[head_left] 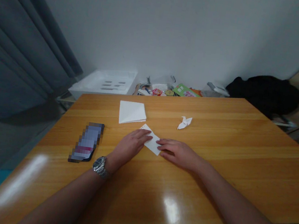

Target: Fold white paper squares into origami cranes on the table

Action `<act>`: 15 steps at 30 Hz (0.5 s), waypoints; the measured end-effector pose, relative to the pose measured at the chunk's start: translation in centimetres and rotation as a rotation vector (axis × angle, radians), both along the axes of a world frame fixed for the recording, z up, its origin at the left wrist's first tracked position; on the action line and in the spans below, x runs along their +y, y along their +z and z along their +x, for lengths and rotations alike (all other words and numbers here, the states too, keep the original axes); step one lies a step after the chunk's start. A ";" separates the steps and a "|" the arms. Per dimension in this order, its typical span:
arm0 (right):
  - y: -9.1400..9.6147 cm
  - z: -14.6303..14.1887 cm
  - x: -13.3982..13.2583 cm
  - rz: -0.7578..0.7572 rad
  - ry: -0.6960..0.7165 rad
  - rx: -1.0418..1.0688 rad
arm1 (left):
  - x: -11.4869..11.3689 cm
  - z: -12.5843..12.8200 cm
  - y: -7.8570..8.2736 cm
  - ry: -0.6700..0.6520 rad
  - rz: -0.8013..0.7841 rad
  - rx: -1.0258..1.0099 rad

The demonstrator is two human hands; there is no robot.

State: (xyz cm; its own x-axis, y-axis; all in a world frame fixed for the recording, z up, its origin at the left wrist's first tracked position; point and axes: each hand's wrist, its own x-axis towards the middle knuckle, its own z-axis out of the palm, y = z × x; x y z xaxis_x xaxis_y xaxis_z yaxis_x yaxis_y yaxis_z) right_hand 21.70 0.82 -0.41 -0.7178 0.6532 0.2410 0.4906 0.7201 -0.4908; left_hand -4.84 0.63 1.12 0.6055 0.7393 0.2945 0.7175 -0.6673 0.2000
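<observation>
A small folded piece of white paper (152, 144) lies slantwise on the wooden table (220, 125), between my two hands. My left hand (133, 143), with a metal watch (100, 166) on the wrist, rests its outstretched fingers on the paper's left part; the thumb is hard to make out. At the paper's right edge, my right hand (178, 153) touches it with stretched fingertips, thumb apart from the fingers. Beyond my right hand sits a folded white paper bird (185, 123). Larger folded white sheets (132, 112) lie just beyond my left hand.
A phone (87, 142), its screen blurred out, lies left of my left hand. Behind the table's far edge are a white tray (115, 81), a green packet (183, 90) and assorted small items. A black cloth heap (263, 92) is at the far right, a grey curtain (18, 34) at left.
</observation>
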 end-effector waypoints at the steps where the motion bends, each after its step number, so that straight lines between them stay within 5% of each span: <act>1: 0.0 0.0 0.0 0.006 -0.003 0.002 | -0.1 0.1 -0.1 -0.046 -0.023 0.017; 15: 0.6 2.7 1.5 0.081 -0.092 0.011 | -1.2 0.8 -0.4 -0.021 -0.094 0.134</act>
